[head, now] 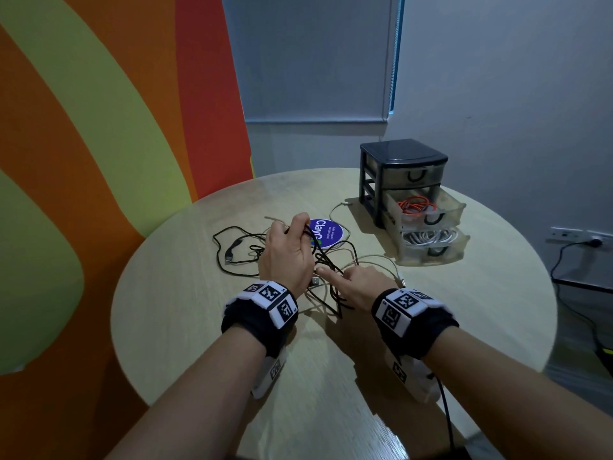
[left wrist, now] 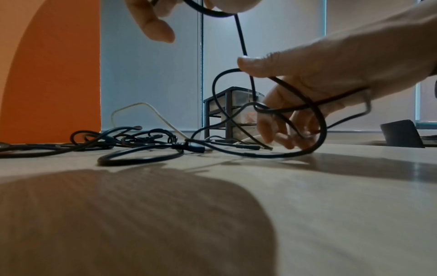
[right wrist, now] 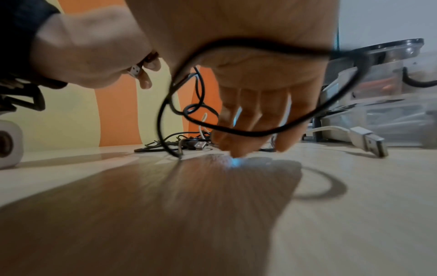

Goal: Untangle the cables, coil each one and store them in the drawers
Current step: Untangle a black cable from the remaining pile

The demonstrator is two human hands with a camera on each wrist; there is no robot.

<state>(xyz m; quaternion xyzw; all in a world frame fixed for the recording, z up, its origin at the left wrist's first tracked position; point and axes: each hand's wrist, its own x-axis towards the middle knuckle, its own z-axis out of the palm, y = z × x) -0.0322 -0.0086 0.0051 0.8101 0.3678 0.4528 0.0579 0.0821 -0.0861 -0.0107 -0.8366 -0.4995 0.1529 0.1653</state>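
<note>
Orange cable (head: pixel 416 204) and white cable (head: pixel 428 236) already lie coiled in the two open drawers of the drawer unit (head: pixel 403 157) at the right of the head view; its top drawer is closed. I judge the job partly done: a black cable tangle (head: pixel 326 260) mixed with pale leads is left mid-frame on the table (head: pixel 185 313). My left hand (head: pixel 288 252) pinches a black strand, lifted. My right hand (head: pixel 360 282), fingers loosely spread downward, is threaded through a black loop without gripping it
</note>
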